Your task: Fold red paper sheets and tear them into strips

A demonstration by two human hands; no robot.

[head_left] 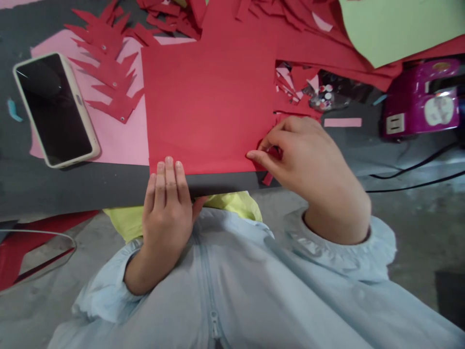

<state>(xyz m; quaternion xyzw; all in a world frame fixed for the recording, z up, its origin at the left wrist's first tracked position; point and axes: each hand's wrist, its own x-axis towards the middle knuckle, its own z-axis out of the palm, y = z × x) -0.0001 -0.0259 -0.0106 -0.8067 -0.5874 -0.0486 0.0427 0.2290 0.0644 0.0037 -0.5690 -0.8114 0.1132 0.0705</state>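
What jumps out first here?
A big red sheet fills the middle of the dark table, the left hand flat on its near edge and the right hand pinching a red scrap at its right side. A phone lies left, partly on pink paper, jagged red cutouts beside it.

No readable text, label or number anywhere.

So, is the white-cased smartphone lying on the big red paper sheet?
No, the white-cased smartphone lies partly on pink paper, left of the red paper sheet.
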